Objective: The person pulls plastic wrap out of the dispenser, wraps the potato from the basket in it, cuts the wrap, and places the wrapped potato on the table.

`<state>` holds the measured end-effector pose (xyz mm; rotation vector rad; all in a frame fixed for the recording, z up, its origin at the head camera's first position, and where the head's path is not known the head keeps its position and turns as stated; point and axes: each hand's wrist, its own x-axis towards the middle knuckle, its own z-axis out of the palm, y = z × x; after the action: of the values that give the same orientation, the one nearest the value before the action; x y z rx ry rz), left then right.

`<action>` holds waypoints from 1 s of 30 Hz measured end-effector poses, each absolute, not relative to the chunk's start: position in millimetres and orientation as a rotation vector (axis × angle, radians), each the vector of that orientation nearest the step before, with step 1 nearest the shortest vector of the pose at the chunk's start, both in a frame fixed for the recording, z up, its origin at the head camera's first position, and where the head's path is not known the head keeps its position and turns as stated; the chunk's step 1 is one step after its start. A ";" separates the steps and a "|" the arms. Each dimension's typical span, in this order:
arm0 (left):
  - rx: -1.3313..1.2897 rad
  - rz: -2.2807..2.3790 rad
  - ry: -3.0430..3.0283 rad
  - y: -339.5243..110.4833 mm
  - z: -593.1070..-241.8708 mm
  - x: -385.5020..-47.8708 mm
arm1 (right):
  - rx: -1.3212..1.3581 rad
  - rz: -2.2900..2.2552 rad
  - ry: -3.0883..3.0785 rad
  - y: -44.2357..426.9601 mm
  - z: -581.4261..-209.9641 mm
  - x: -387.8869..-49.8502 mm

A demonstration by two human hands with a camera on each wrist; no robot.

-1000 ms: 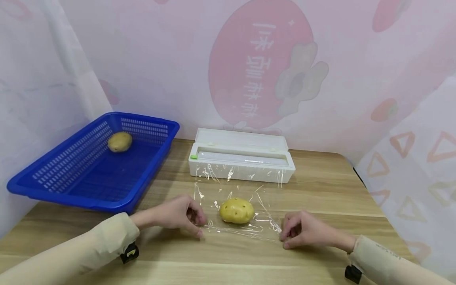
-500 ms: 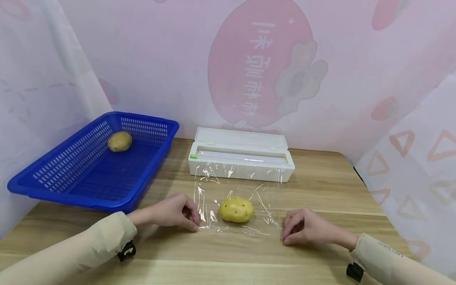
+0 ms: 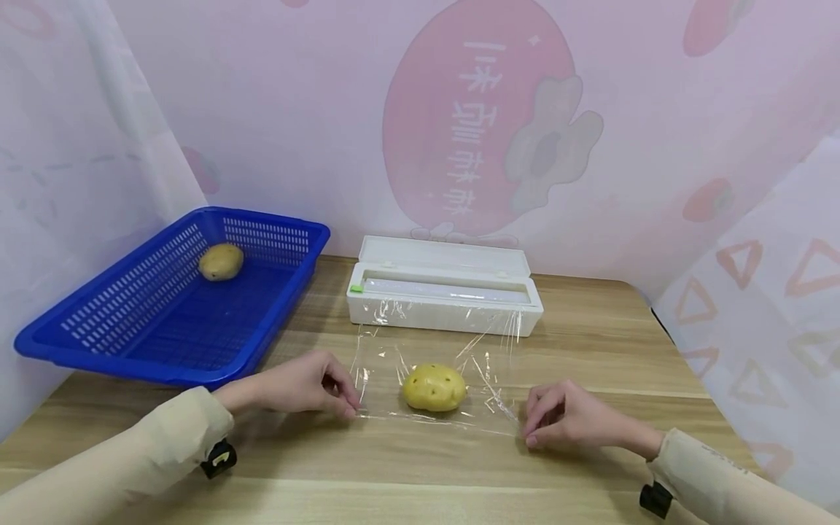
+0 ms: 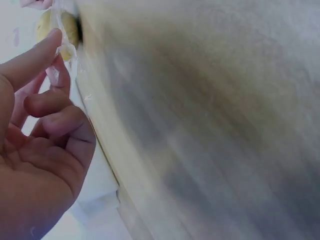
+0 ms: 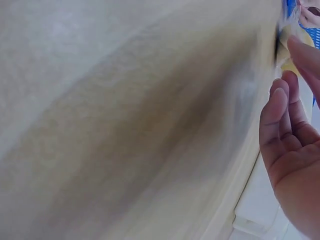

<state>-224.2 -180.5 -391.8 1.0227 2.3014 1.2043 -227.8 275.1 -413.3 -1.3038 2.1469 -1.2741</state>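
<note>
Pale pink strawberry-print backdrop behind a wood-grain tabletop, soft light.

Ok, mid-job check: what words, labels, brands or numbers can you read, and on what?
Nothing reads clearly enough to quote.
Pink backdrop: a column of pale characters, too faint to read surely.
Right sleeve: lettering, too small to read.
Left wrist camera: yellow mark, unclear.
White box: no lettering visible.

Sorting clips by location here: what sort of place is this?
Probably a makeshift indoor work booth: a wood-grain table close to a printed backdrop, with a wrap box on it.
</note>
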 end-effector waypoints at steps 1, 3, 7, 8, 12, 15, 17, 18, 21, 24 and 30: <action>1.034 1.206 2.312 -181.9 -389.9 -224.0 | -1.294 -1.278 2.142 274.9 -411.1 -227.3; 1.038 1.208 2.345 -183.8 -386.7 -223.0 | -1.284 -1.278 2.137 274.8 -407.5 -227.3; 1.045 1.231 2.398 -184.9 -383.6 -220.6 | -1.276 -1.257 2.139 274.6 -404.8 -229.2; 1.048 1.242 2.400 -184.9 -383.3 -220.0 | -1.269 -1.254 2.138 274.7 -404.5 -229.7; 1.047 1.274 2.434 -185.8 -380.8 -217.5 | -1.190 -1.272 2.133 274.9 -402.1 -230.3; 0.967 1.267 2.526 -185.5 -380.2 -217.1 | -1.108 -1.317 2.137 275.7 -401.4 -232.0; 0.894 1.252 2.593 -183.8 -381.5 -218.6 | -1.028 -1.348 2.151 276.8 -401.7 -233.1; 0.862 1.242 2.620 -182.6 -382.3 -219.4 | -0.976 -1.361 2.160 277.3 -402.0 -233.6; 0.783 1.215 2.683 -178.2 -385.2 -222.6 | -0.766 -1.389 2.173 278.0 -402.7 -234.6; 0.712 1.203 2.726 -173.9 -387.1 -225.5 | -0.544 -1.416 2.175 276.7 -402.1 -234.9; 0.625 1.200 2.758 -164.4 -387.9 -231.2 | -0.349 -1.439 2.192 270.5 -401.2 -233.5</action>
<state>-231.2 -164.4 -387.9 0.6253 2.7583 1.2000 -233.5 270.5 -401.2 -0.3487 2.1916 -1.4387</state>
